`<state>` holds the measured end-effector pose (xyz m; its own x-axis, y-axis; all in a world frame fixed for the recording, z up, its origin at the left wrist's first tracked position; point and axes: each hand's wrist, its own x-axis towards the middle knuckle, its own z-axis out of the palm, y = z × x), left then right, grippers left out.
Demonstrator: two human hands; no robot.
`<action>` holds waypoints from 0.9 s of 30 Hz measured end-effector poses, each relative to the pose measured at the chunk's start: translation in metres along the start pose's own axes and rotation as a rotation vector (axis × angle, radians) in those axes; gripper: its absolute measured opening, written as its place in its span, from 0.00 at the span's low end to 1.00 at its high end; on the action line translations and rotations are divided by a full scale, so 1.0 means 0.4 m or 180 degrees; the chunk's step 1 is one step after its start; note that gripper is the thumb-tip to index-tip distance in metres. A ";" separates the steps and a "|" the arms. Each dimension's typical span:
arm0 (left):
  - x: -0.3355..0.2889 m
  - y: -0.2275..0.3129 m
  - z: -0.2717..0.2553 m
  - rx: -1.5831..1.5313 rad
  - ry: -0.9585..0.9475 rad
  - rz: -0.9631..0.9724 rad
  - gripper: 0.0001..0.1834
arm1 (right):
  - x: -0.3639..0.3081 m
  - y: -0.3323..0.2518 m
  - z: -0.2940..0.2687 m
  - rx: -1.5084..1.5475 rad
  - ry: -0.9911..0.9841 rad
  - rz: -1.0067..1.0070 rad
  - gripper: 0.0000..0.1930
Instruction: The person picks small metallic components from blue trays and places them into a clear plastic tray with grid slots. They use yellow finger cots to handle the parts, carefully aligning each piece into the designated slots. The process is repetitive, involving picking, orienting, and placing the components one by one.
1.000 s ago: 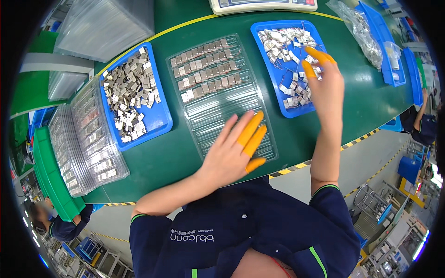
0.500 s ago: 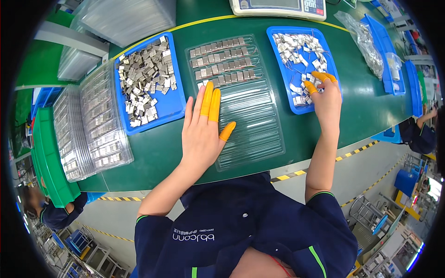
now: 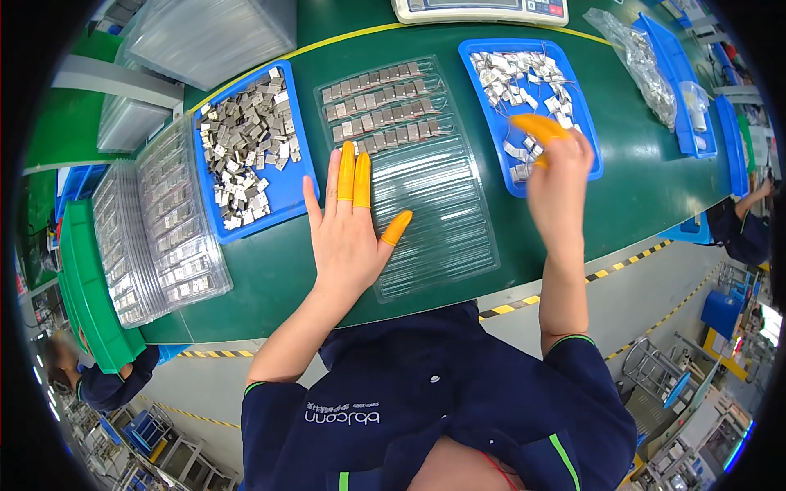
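My left hand (image 3: 348, 245) lies flat with fingers spread, yellow cots on several of them. Its fingertips rest on the left edge of a clear ribbed plastic tray (image 3: 434, 221). The far rows of that tray hold small grey metal connectors (image 3: 383, 100) with thin wires; its nearer grooves hold nothing. My right hand (image 3: 561, 180), also in yellow finger cots, is over the near part of the right blue tray (image 3: 591, 155). That tray holds loose white connector pieces (image 3: 512, 74) with wires. The right fingers are bent and smeared by motion, so anything between them cannot be made out.
At left, another blue tray (image 3: 282, 204) holds a heap of metal connectors (image 3: 246, 131). Beyond it lie filled clear trays (image 3: 176, 213) and a green bin (image 3: 94, 286). A scale (image 3: 483, 10) stands at the back. A plastic bag (image 3: 643, 69) lies far right.
My right hand has moved left and a little toward me within the right tray, its fingers lifting off the pieces. My left hand still lies on the clear tray.
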<state>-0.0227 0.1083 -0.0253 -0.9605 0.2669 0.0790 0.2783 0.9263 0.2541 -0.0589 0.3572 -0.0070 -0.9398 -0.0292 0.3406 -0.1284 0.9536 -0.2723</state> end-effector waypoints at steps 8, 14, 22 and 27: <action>0.004 0.000 0.003 -0.0168 0.0023 -0.0028 0.45 | 0.011 -0.212 0.091 0.0622 -0.0424 -0.1261 0.18; 0.005 -0.005 0.013 -0.0211 0.0076 -0.0052 0.45 | 0.018 -0.227 0.121 0.0316 -0.0611 -0.1257 0.17; 0.004 -0.013 0.014 -0.0254 0.0032 -0.0033 0.45 | 0.014 -0.245 0.120 0.0489 -0.0829 -0.1129 0.25; 0.006 -0.014 0.013 -0.0315 -0.0081 -0.0065 0.44 | 0.016 -0.230 0.136 0.0449 -0.0700 -0.1226 0.15</action>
<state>-0.0266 0.1051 -0.0314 -0.9654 0.2560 0.0488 0.2566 0.9011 0.3496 -0.0704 0.2531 -0.0289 -0.8581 -0.4506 0.2461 -0.5087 0.8112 -0.2885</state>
